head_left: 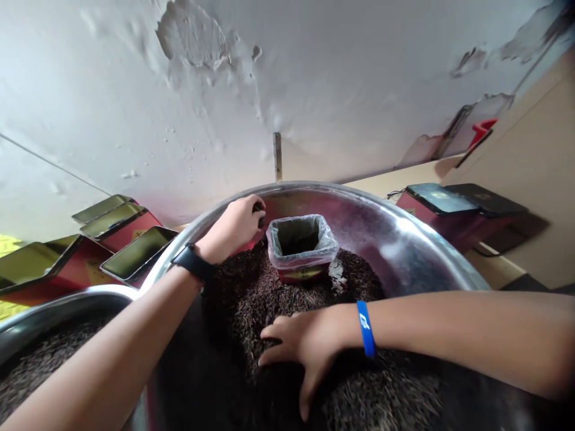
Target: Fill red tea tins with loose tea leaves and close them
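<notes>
A large steel basin (404, 233) holds a heap of dark loose tea leaves (251, 293). A red tin lined with a clear plastic bag (300, 246) stands in the leaves at the far side, its mouth open. My left hand (238, 224), black watch on the wrist, is closed around a pinch of leaves just left of the tin's rim. My right hand (300, 344), blue band on the wrist, lies palm down with fingers spread on the leaves near the front.
Several open red tins with gold interiors (130, 251) are stacked at the left. A second steel basin of leaves (54, 311) sits at the lower left. Dark lidded boxes (449, 203) rest on a ledge at the right. A peeling white wall rises behind.
</notes>
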Demonstrator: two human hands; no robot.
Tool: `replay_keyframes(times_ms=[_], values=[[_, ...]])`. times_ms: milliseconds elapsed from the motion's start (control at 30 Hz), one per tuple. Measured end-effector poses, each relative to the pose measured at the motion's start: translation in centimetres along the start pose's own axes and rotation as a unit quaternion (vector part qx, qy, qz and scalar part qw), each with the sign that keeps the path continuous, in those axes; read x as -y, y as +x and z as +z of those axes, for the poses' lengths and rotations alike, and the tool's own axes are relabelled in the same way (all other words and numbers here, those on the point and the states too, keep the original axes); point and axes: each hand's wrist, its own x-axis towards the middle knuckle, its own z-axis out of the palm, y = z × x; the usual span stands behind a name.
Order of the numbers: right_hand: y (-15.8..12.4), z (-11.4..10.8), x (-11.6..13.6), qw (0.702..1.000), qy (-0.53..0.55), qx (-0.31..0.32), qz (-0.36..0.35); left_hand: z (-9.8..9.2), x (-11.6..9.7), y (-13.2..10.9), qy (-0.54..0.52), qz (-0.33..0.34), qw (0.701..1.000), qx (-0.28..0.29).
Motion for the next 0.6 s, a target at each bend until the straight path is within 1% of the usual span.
replay_keyframes(times_ms=[33, 100, 133, 167, 200, 267, 300, 333, 367, 400, 467, 533, 567, 600], values=[[0.2, 0.4, 0.2, 1.0, 0.006, 0.011, -0.003, 0.3, -0.4, -0.1, -0.007, 0.01, 0.999, -0.037], [0.5, 0.8, 0.6, 0.999, 0.019, 0.033, -0.005, 1.2, -1.2, -0.2, -0.031, 0.056, 0.992, -0.107], [0.7, 1.0, 0.8, 0.999, 0.026, 0.047, -0.006, 1.8, -1.6, -0.4, -0.044, 0.084, 0.987, -0.127], [0.8, 1.1, 0.9, 0.998, 0.03, 0.062, -0.006, 2.3, -1.9, -0.6, -0.053, 0.113, 0.984, -0.129], [0.9, 1.2, 1.0, 0.997, 0.031, 0.076, -0.006, 2.8, -2.2, -0.7, -0.058, 0.141, 0.983, -0.106], [1.2, 1.4, 1.3, 0.993, 0.023, 0.115, -0.007, 3.5, -2.7, -1.1, -0.053, 0.182, 0.982, -0.018], [1.3, 1.4, 1.5, 0.99, 0.016, 0.137, -0.011, 3.8, -2.9, -1.2, -0.048, 0.194, 0.98, 0.025], [1.4, 1.4, 1.7, 0.988, 0.007, 0.156, -0.018, 3.9, -2.9, -1.3, -0.046, 0.198, 0.978, 0.055], [1.4, 1.2, 1.9, 0.986, -0.005, 0.167, -0.026, 3.9, -2.9, -1.3, -0.049, 0.197, 0.977, 0.065], [1.4, 0.8, 2.2, 0.984, -0.016, 0.171, -0.037, 3.8, -2.8, -1.2, -0.057, 0.191, 0.978, 0.056], [1.2, -0.3, 2.8, 0.986, -0.035, 0.152, -0.052, 3.3, -2.1, -0.8, -0.074, 0.175, 0.982, 0.007], [0.7, -2.0, 3.1, 0.992, -0.043, 0.107, -0.046, 2.8, -1.1, -0.4, -0.063, 0.143, 0.987, -0.037], [0.3, -3.1, 3.1, 0.996, -0.044, 0.073, -0.036, 2.6, -0.4, -0.1, -0.04, 0.12, 0.991, -0.035], [-0.1, -4.3, 3.0, 0.998, -0.045, 0.033, -0.025, 2.4, 0.3, 0.1, -0.013, 0.095, 0.995, -0.011]])
